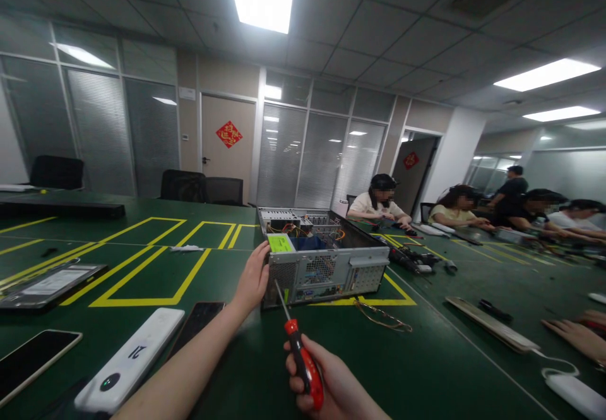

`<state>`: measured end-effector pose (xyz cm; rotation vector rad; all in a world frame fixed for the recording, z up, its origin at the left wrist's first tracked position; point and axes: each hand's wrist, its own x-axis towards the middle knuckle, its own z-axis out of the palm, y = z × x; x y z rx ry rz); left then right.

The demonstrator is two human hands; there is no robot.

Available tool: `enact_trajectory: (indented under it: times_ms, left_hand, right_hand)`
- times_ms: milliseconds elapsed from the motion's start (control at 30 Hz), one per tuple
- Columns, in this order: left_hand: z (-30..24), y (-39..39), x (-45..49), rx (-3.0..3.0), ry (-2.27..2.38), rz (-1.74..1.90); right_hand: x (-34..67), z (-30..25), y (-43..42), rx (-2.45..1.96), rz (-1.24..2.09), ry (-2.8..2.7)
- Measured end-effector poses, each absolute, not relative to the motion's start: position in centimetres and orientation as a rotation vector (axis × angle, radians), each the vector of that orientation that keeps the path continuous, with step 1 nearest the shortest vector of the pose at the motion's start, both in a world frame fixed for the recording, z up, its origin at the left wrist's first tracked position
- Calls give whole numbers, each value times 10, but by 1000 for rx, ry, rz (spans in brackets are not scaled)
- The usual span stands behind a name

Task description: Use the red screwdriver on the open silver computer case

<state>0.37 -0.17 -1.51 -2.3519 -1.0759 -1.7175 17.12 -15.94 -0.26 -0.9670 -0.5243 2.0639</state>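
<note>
A desktop computer case (pixel 348 268) lies on the green table with its top off and its metal rear panel facing me. Wires and parts show inside, and a box with a bright green label (pixel 281 243) sits at its near left corner. My left hand (pixel 253 278) grips the case at that corner, its fingers together against the side. In my right hand (pixel 324 376) is a screwdriver (pixel 303 363) with a red and black handle, fingers wrapped round it. Its shaft points up at the left part of the rear panel; whether the tip touches, I cannot tell.
Left of my arm lie a white device marked 21 (pixel 132 360), a phone (pixel 35 363), a dark flat object (pixel 196 322) and a hard drive (pixel 54 284). Glasses (pixel 383 319) lie right of the case, near black cables (pixel 411 259). Several people (pixel 379 202) sit along the table.
</note>
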Motion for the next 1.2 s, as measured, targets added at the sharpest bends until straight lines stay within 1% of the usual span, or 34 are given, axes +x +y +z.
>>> enact_trajectory:
  times_ms: [67, 233, 600, 833, 1033, 1200]
  left_hand:
    - [-16, -1, 4, -2339, -1070, -1734]
    - [-18, 0, 4, -2332, -1066, -1746]
    - [-17, 1, 4, -2335, -1089, -1714]
    - [-17, 0, 4, -2336, -1085, -1718]
    - [-17, 0, 4, -2333, -1076, -1730]
    - [-17, 0, 4, -2336, -1069, -1751]
  right_hand:
    - [172, 10, -159, -924, 1998, -586]
    - [173, 27, -152, -898, 2012, -597]
    - [174, 21, -151, -931, 2037, -547]
    - [174, 17, -149, -856, 2056, -530]
    - [181, 32, -155, -609, 2252, -556]
    - [179, 39, -162, -491, 2212, -821]
